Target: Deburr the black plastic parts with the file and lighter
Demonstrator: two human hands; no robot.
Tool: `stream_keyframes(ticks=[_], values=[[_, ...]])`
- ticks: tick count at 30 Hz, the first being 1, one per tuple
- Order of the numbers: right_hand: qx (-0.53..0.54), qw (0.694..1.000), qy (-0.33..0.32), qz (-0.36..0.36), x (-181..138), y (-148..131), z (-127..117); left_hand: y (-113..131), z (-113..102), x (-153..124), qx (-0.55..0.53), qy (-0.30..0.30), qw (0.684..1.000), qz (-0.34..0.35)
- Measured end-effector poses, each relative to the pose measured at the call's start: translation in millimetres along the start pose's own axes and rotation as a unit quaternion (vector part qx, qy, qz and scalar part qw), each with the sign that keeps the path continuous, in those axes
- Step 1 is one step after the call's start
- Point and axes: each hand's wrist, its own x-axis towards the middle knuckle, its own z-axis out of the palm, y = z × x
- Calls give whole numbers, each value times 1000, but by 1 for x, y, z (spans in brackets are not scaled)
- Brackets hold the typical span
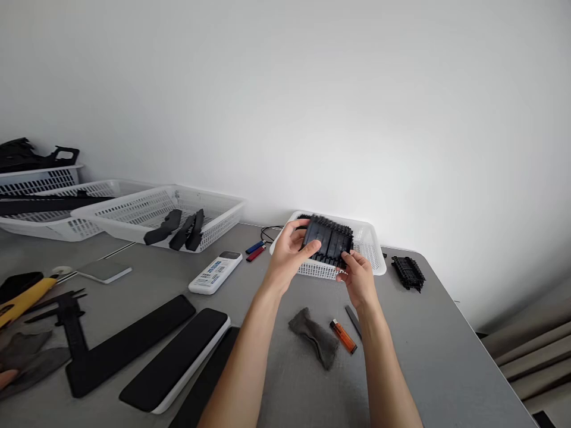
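Note:
Between my two hands is a black ribbed plastic part [329, 239] with toothed edges, raised over the white basket [375, 246]. My left hand [292, 249] grips its left side, the thumb lying across the face. At the lower right corner, the fingers of my right hand [358, 274] pinch the part. Some more black pieces show in the basket behind it, mostly hidden. A similar black toothed part [408, 273] lies on the table to the right. Below my hands are a grey cloth [313, 336], an orange lighter [343, 336] and a thin grey strip [353, 321].
White baskets [223, 215] with black parts line the wall at left. A white device [216, 272], blue lighter [255, 247], red lighter [256, 254], long black panels [176, 356], calipers [71, 324] and yellow-handled tool [27, 300] lie on the table. Another person's fingertip [8, 378] touches cloth.

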Motion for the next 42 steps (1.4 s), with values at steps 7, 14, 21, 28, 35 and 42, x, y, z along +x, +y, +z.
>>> stream_keyframes(ticks=[7, 14, 21, 28, 35, 42], values=[[-135, 988, -38, -60, -14, 0, 11, 0, 7, -3, -66, -44, 997, 22], [-682, 725, -92, 5, -33, 2, -4, -5, -5, 7, -67, 179, 981, 11], [-758, 615, -217, 4, -68, 88, 15, -2, -1, 7, -61, 163, 985, 11], [-699, 690, -185, -20, -52, 88, -2, 3, -1, 4, -79, 142, 986, -30], [-229, 965, 25, -123, -6, 5, -12, -1, 2, 6, -50, 128, 991, -5], [-238, 941, 16, -241, -10, -14, 13, -9, 11, 2, 16, 55, 998, 18]])
